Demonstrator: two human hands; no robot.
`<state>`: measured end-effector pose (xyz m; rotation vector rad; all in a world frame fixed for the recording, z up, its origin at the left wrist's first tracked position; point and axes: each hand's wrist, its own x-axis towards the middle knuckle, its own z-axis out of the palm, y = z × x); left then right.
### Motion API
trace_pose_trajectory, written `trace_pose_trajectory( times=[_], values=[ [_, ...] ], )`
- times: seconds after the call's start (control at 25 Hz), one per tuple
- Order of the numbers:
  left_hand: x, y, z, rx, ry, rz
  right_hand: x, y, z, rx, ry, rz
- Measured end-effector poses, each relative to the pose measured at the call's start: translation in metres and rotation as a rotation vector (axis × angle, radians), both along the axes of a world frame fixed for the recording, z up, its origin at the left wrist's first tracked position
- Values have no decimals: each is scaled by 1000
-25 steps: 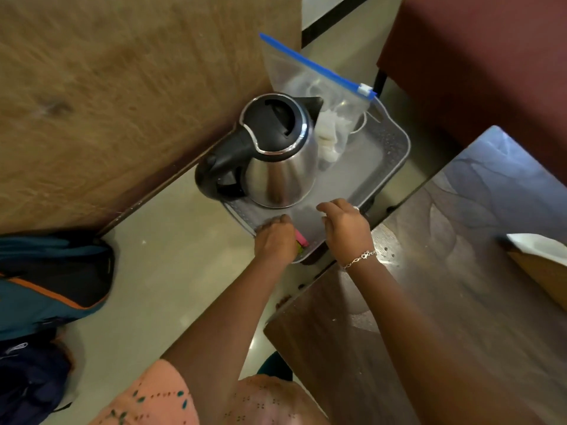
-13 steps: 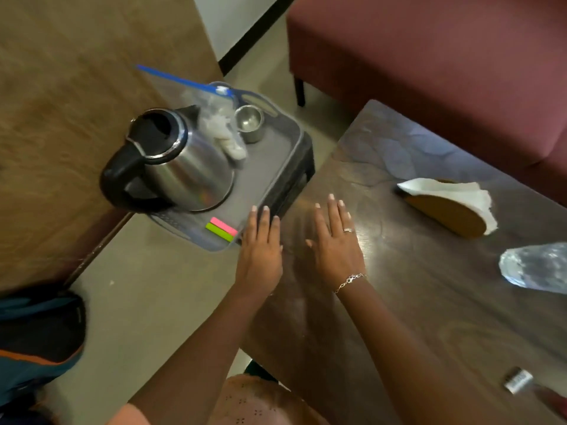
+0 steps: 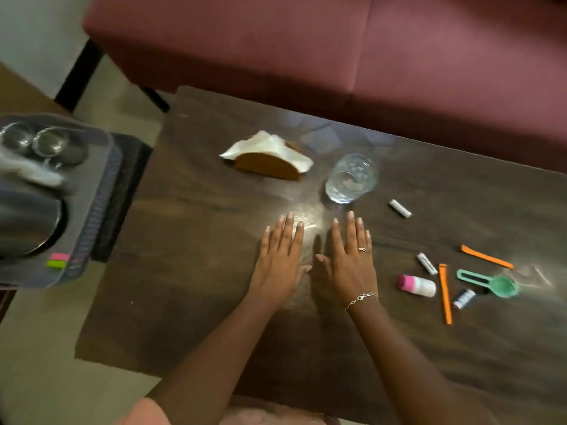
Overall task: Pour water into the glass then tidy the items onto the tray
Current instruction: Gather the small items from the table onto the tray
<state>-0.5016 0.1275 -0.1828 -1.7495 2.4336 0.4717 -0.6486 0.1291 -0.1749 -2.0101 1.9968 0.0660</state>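
On the table [image 3: 199, 302] the left hand [image 3: 280, 265] and right hand [image 3: 349, 265] rest flat, fingers straight, holding nothing. The tray [image 3: 98, 210], kettle [image 3: 27, 222] aboard, sits well off to the left hand's outer side. The glass [image 3: 351, 177] stands just beyond the right hand; a careless forward reach could topple it. Its long axis is vertical, mouth upward. A green strainer [image 3: 503, 285] lies further right.

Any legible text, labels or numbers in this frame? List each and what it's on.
No text is readable.
Far white sachet: print, if any, too blurred.
Near white sachet: faint marks, too blurred to read.
Pink-capped bottle: no label legible.
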Motion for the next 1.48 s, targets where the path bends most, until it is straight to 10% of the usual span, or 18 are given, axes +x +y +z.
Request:
trace_pose_trajectory(
  times=[0.88, 1.48],
  values=[
    [-235, -14, -23, 61, 170, -437, -230, 39, -39, 243, 108, -573],
    [-362, -60, -48, 53, 179, -381, -240, 84, 6, -145, -588, -1100]
  ],
)
